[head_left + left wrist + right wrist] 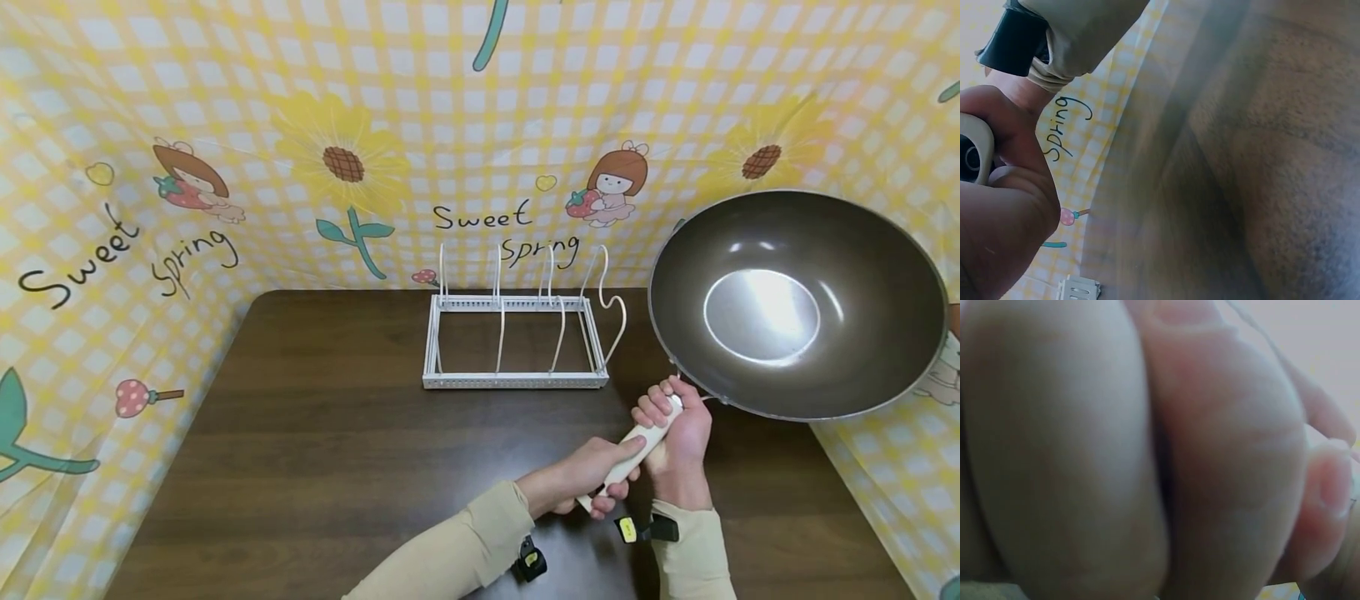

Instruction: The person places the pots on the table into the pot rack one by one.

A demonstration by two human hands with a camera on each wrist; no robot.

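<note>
A large dark wok (761,325) with a shiny round bottom is held up at the right, its inside facing the head camera. Both hands grip its cream-coloured handle (636,450). My right hand (686,433) has its fingers curled round the upper part, close to the pan. Lower down, near the handle's tail end, my left hand (585,471) wraps round it with the thumb along the top. In the left wrist view the handle's rounded end (986,147) shows at the left edge. Curled fingers (1229,450) fill most of the right wrist view and hide the handle there.
A white metal rack (516,381) with several upright wire dividers stands at the back of the dark wooden table (300,450), left of the wok. Behind and at both sides hangs a yellow checked cloth (465,125) with printed flowers and figures.
</note>
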